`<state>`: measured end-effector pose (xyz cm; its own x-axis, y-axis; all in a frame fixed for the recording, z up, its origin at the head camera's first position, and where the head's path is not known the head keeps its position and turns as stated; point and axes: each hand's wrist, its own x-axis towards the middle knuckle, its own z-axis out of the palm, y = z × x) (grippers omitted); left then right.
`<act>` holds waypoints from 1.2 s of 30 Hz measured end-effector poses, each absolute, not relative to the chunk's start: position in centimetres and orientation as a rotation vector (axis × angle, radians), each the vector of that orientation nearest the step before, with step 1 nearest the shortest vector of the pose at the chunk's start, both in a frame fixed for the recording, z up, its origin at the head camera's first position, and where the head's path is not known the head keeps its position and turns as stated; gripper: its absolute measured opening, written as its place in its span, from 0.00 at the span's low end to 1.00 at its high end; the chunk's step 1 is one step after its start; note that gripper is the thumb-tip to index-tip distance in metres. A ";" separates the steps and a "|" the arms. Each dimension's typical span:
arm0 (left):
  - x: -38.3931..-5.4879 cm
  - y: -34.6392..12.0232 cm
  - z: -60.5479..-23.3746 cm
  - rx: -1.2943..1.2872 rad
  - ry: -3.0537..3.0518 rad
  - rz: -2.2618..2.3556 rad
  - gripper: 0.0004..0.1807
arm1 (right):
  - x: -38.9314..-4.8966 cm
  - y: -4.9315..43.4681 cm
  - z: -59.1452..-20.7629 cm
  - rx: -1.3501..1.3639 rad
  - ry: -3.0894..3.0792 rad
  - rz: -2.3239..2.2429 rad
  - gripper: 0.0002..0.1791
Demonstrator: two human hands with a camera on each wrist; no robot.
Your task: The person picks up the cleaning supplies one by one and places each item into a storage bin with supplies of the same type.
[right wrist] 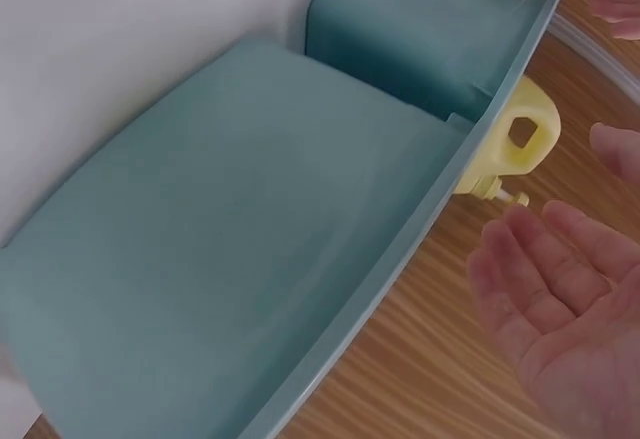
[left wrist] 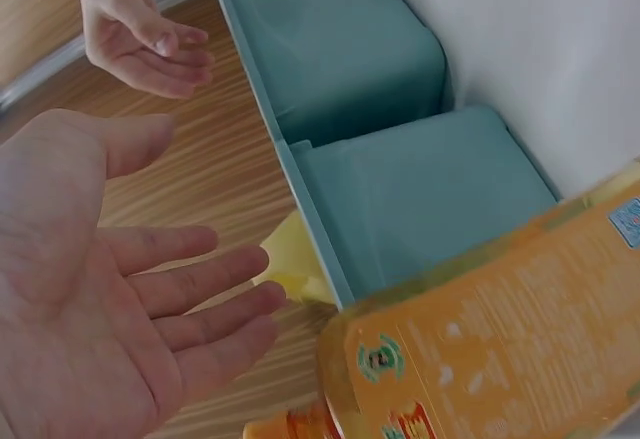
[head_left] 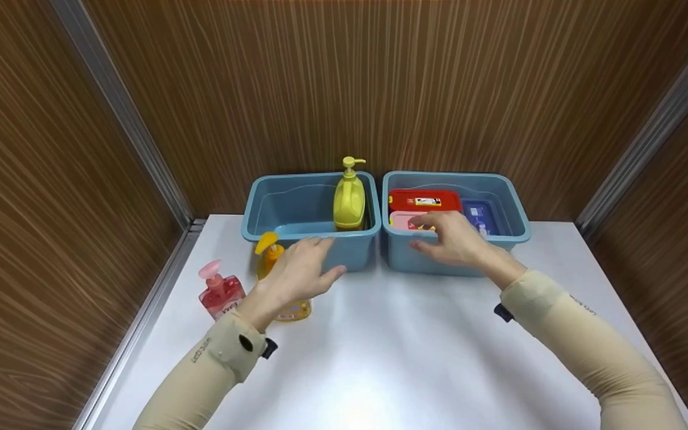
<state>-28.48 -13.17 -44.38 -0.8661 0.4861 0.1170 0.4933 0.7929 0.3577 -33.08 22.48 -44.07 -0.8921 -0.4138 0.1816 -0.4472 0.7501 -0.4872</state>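
My left hand (head_left: 296,272), fingers extended and thumb apart, hovers before the left blue bin (head_left: 350,257). It partly covers an orange pump bottle (head_left: 294,310) on the table. In the left wrist view this hand (left wrist: 130,299) shows a bare palm beside the orange bottle (left wrist: 500,349). Over the front rim of the right blue bin (head_left: 517,215) is my right hand (head_left: 451,239), fingers loosely bent with nothing in them. Below its fingers lie a pink-lidded pack (head_left: 401,220) and a red one (head_left: 402,199). The right wrist view shows its palm (right wrist: 575,329) holding nothing.
A yellow pump bottle (head_left: 349,206) stands at the right end of the left bin. A dark blue pack (head_left: 479,214) lies in the right bin. Left of the orange bottle is a pink-red pump bottle (head_left: 223,297). Wood-grain panels (head_left: 320,77) enclose the white table (head_left: 427,346).
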 end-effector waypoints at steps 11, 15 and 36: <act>-26.4 -15.9 -44.9 -0.716 -2.897 -0.682 0.37 | -33.8 19.7 -44.2 0.664 -2.916 0.771 0.37; -25.5 -16.6 -44.9 -0.736 -2.812 -0.727 0.34 | -34.3 19.0 -44.4 0.672 -2.915 0.756 0.38; -23.0 -20.1 -47.8 -0.416 -2.599 -0.780 0.27 | -37.2 15.8 -47.3 0.593 -2.970 0.687 0.43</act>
